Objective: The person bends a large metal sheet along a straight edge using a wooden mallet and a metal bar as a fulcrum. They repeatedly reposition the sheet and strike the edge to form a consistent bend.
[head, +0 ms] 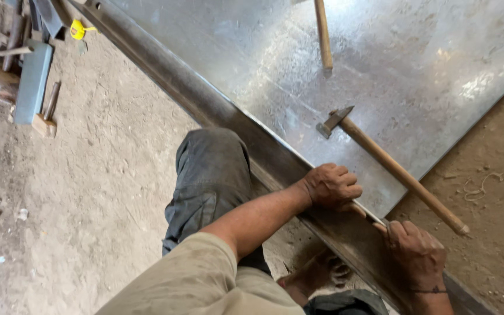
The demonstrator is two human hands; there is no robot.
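L hand (332, 186) fisted, pressing sheet metal (380, 76) edge onto steel beam (217, 108) on dirt floor, R hand (418, 254) pinching edge w/ fingers; hammer (392, 166) lies on sheet nearby; should keep edge flush w/ beam, steady pressure.

The middle of the galvanised sheet (380, 64) is left open, so a hand could be passed there. In the centre right of the frame the way is blocked by a hammer (392, 166) lying diagonally, and at the top by a wooden handle (323, 35). Along the sheet's lower left edge a dark steel beam (217, 108) is laid. Tools (27, 76) are piled in the upper left; the dirt floor (106, 175) beside them is free
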